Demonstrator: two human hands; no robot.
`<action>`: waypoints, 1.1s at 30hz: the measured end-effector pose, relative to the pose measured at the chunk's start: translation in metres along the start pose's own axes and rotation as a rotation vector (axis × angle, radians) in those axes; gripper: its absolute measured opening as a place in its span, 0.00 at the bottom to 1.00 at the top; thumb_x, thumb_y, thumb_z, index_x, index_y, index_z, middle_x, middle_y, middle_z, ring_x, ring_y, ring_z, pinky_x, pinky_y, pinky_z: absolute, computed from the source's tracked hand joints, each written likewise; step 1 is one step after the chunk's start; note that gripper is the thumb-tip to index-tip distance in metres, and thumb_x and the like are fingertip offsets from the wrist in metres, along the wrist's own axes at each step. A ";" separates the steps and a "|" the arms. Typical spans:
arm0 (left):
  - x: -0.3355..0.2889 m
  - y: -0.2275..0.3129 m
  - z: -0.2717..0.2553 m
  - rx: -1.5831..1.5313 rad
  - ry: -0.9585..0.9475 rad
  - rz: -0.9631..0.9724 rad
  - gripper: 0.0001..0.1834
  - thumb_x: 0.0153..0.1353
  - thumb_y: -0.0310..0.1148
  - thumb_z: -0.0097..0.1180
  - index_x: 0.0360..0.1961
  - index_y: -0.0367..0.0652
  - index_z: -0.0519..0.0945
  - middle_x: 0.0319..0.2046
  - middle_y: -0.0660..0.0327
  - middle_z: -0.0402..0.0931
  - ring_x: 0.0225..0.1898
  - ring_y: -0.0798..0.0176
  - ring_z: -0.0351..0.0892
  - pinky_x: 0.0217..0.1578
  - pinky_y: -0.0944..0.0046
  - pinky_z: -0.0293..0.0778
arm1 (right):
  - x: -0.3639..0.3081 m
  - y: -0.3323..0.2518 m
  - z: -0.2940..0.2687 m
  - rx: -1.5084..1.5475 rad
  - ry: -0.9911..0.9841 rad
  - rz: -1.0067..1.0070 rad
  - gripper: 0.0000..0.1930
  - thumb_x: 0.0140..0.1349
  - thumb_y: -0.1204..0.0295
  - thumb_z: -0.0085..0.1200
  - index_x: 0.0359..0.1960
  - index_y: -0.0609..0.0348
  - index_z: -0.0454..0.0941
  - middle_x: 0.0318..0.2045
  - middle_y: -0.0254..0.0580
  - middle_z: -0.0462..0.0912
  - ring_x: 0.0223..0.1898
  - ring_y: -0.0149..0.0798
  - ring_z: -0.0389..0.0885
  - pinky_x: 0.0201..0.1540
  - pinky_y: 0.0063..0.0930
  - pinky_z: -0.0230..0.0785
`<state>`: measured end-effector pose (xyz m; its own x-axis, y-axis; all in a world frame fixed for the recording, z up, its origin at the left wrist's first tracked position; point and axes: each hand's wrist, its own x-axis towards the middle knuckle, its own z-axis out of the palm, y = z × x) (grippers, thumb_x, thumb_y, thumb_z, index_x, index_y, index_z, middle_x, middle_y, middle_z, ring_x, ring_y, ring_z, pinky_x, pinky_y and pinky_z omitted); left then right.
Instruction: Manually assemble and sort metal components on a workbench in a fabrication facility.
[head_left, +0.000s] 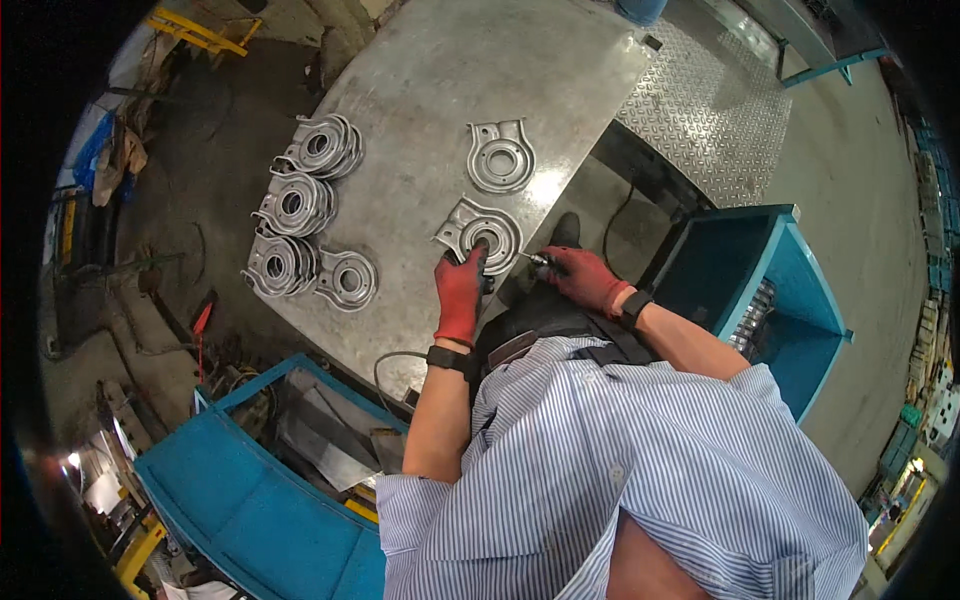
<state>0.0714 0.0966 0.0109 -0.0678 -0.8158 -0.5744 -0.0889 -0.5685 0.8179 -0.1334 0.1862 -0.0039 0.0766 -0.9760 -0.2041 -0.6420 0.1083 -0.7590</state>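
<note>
At the table's near right edge lies a stamped metal bracket [466, 215] with a round ringed opening and a flat tab. My left hand [463, 290], in a red glove with dark fingertips, grips its near side, with fingers at the central opening. In my gloved right hand [590, 281] is a small silver tool [541, 260] with a thin tip. That tip points left at the bracket's outer rim; whether it touches, I cannot tell. Just beyond lies a second matching bracket [502, 166], flat and untouched.
Stacked brackets [290, 203] stand in several piles along the left of the metal table [410, 120], with a single bracket [349, 281] beside them. A blue bin [800, 290] holding metal parts is at right. Another blue container [260, 500] sits lower left. A cable [376, 372] loops near the table's front.
</note>
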 end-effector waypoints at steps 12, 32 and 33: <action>0.020 -0.041 0.004 0.524 0.167 0.244 0.19 0.55 0.40 0.60 0.26 0.29 0.76 0.25 0.40 0.76 0.31 0.35 0.74 0.32 0.46 0.68 | 0.000 0.003 0.021 -0.143 0.025 0.050 0.21 0.53 0.70 0.55 0.50 0.59 0.72 0.40 0.55 0.79 0.43 0.56 0.78 0.46 0.43 0.71; 0.037 -0.061 -0.003 0.691 0.196 0.380 0.25 0.57 0.47 0.57 0.25 0.28 0.77 0.26 0.39 0.74 0.32 0.36 0.73 0.35 0.45 0.67 | -0.011 0.009 0.027 -0.130 0.050 0.033 0.20 0.54 0.69 0.53 0.50 0.59 0.73 0.39 0.55 0.79 0.42 0.56 0.78 0.45 0.44 0.70; 0.038 -0.058 -0.003 0.742 0.204 0.347 0.26 0.57 0.47 0.58 0.26 0.28 0.77 0.26 0.39 0.75 0.33 0.36 0.74 0.35 0.45 0.67 | -0.014 0.010 0.024 -0.104 0.063 0.024 0.20 0.54 0.71 0.53 0.50 0.59 0.72 0.39 0.56 0.79 0.42 0.57 0.78 0.46 0.44 0.70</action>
<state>0.0772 0.0980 -0.0582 -0.0374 -0.9751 -0.2188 -0.7308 -0.1226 0.6715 -0.1219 0.2052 -0.0236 0.0145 -0.9837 -0.1792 -0.7188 0.1143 -0.6857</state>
